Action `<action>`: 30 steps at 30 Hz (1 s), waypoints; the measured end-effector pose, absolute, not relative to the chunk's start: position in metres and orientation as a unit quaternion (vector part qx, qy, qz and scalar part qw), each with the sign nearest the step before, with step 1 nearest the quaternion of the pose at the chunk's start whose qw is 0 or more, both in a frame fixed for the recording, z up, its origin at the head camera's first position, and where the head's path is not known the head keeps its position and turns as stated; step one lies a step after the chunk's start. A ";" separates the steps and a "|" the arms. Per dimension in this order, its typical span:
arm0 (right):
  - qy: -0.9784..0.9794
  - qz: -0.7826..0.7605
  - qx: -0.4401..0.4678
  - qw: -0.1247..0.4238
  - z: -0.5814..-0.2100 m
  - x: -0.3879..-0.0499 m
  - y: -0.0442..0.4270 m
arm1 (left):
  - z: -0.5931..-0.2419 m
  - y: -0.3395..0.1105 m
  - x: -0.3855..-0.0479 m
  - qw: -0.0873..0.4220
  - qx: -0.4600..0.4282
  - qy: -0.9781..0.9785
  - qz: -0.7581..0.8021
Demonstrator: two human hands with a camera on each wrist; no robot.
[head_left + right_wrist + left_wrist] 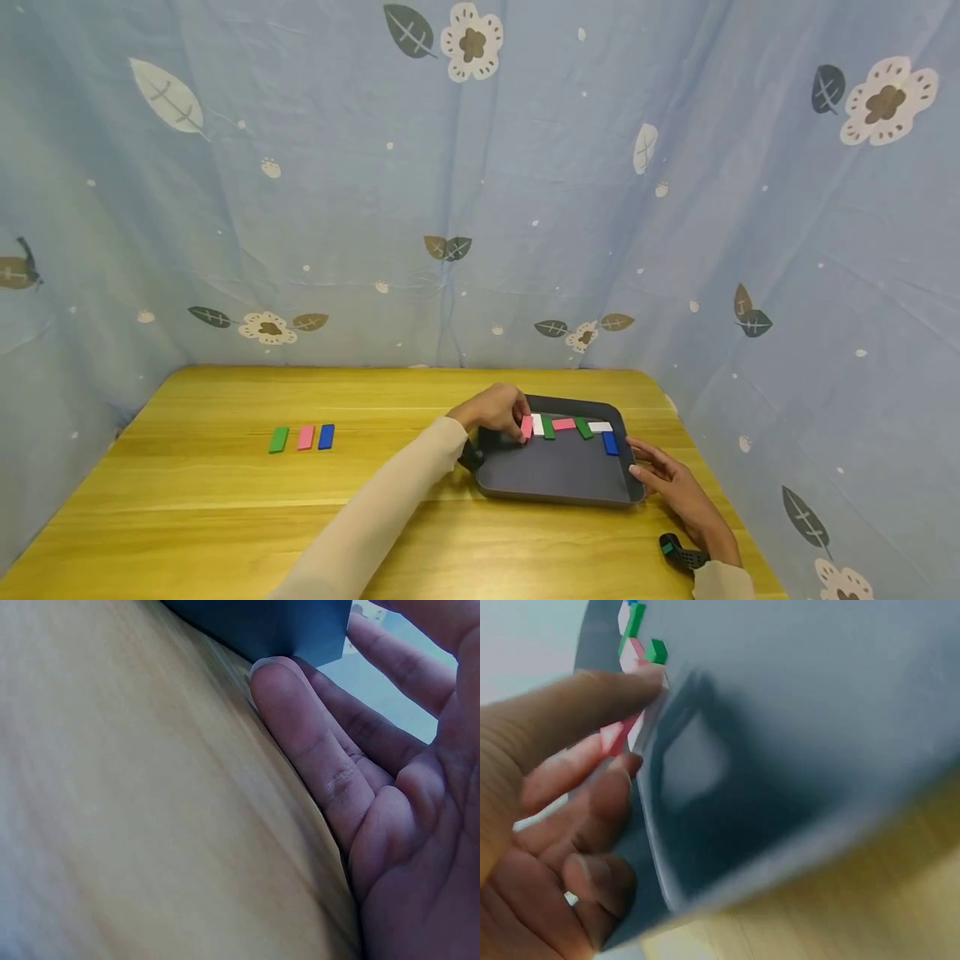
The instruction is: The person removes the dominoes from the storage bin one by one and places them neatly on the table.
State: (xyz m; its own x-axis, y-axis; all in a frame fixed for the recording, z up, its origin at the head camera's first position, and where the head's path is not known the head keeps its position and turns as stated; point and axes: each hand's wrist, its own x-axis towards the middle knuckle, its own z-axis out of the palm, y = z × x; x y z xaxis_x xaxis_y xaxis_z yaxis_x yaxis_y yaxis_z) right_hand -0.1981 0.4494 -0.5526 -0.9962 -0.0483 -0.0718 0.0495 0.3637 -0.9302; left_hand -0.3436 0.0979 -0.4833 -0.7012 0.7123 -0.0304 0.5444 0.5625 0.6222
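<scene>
In the head view a dark grey tray [562,475] stands on the table with a bent row of small flat rectangular blocks along its back. My left hand [493,410] reaches into the tray's back left corner. Between thumb and fingers it pinches a pink block [527,427], beside a white block [537,425]. The left wrist view shows the same pink block [613,739] partly hidden by the fingers. My right hand [675,487] touches the tray's right side with its fingers extended; the right wrist view shows these fingers [300,720] against the tray's outer wall.
Further along the row lie green [548,427], pink [564,424], green [583,428], white [600,427] and blue [611,443] blocks. Left on the table [187,500] are a green block [278,440], a pink block [306,437] and a blue block [326,437]. A patterned curtain [337,167] hangs behind.
</scene>
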 end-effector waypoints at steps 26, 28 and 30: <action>0.827 -0.559 0.028 0.056 -0.551 -0.201 0.448 | -0.472 0.070 -0.335 0.091 0.376 0.845 0.369; 0.825 -0.562 0.033 0.056 -0.551 -0.201 0.448 | -0.472 0.066 -0.334 0.092 0.378 0.841 0.376; 0.823 -0.563 0.040 0.055 -0.552 -0.200 0.448 | -0.471 0.062 -0.332 0.090 0.379 0.838 0.383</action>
